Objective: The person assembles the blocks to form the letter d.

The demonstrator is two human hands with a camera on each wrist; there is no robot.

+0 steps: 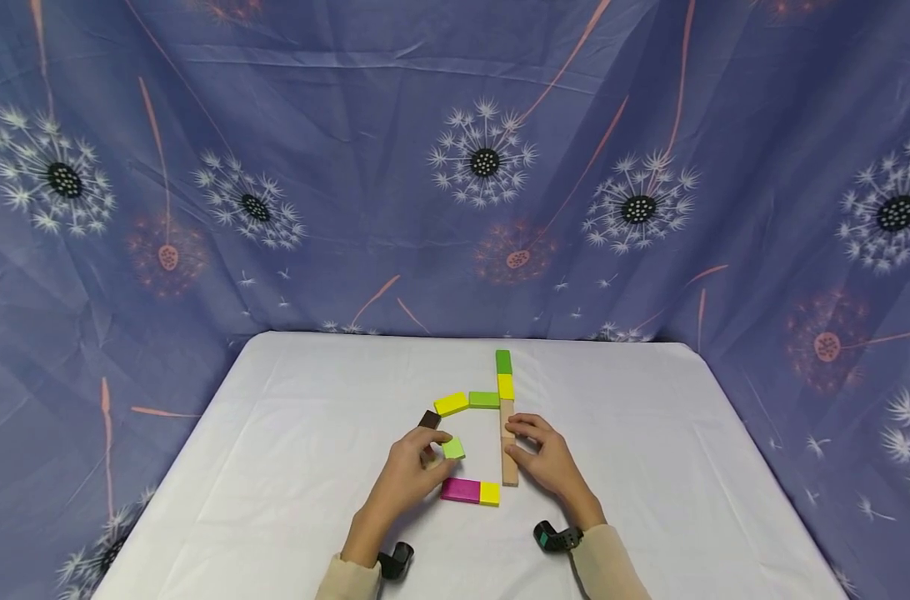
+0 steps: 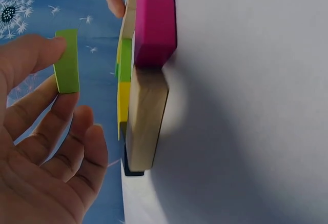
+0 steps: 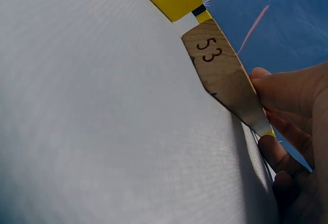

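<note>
My left hand (image 1: 410, 468) pinches a light green block (image 2: 66, 62) between thumb and fingers, lifted above the table. Below it, a magenta block (image 1: 461, 490) joins a small yellow block (image 1: 489, 494). In the left wrist view a wooden block (image 2: 147, 124) adjoins the magenta one. My right hand (image 1: 551, 460) touches the upright row of plain wooden blocks (image 1: 510, 471) with its thumb and fingertips; one of them (image 3: 215, 62) bears the number 53. A black block (image 1: 429, 418), a yellow block (image 1: 451, 404) and a green block (image 1: 483, 400) curve toward that row.
A yellow block (image 1: 506, 386) and a darker green block (image 1: 503, 362) extend the row toward the back of the white-covered table (image 1: 335, 392). Black bands (image 1: 556, 537) sit at both wrists. A blue dandelion-print curtain (image 1: 365, 200) stands behind and beside the table.
</note>
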